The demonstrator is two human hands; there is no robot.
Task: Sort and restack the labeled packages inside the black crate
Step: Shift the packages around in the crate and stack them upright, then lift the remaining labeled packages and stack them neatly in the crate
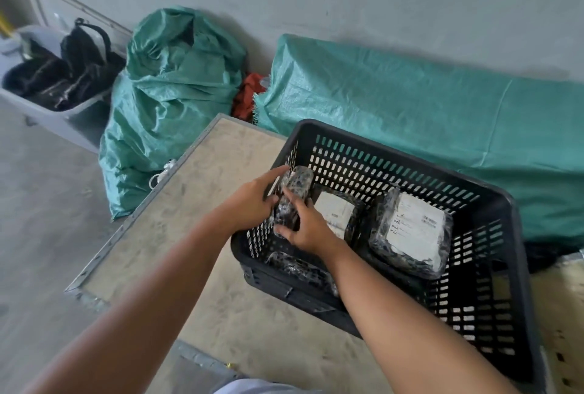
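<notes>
Currently both the left hand (pixel 252 200) and right hand (pixel 303 229) have fingers clasped on an upright wrapped package (pixel 292 200) at the crate's (pixel 493 204) nine-o'clock wall, and its slick film could slip, toppling it onto the labeled packages (pixel 410 232) at three o'clock.

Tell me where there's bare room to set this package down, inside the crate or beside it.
Inside the black crate, the only free floor is the dark strip between the right labeled package and the near right wall. The left side is crowded: both hands hold a package, with the middle labeled package beside them. Outside, the dusty board left of the crate is bare.
</notes>
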